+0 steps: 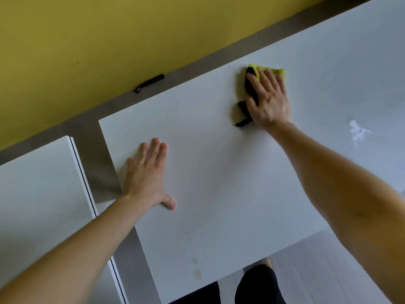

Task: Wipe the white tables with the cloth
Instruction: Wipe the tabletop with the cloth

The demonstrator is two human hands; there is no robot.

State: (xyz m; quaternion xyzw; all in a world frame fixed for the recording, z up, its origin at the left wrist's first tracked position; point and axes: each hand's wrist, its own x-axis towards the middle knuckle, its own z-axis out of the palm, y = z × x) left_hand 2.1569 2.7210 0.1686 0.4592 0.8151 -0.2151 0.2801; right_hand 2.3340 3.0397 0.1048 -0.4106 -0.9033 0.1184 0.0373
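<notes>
**Fig.** We see the right hand (268,99) pressed flat, fingers straight and spread, on the yellow-and-black cloth (277,71). The cloth lies on the white tabletop (219,172) beneath its palm, near the far edge. The left hand (146,174) rests flat on the bare surface, fingers straight, holding nothing. Right of the right hand we note a pale smear (357,130). Left of the left hand, across a strip of grey floor (92,139), stands a second white tabletop (39,194). Beyond both hands a small black object (150,82) lies against the yellow wall (87,40).
</notes>
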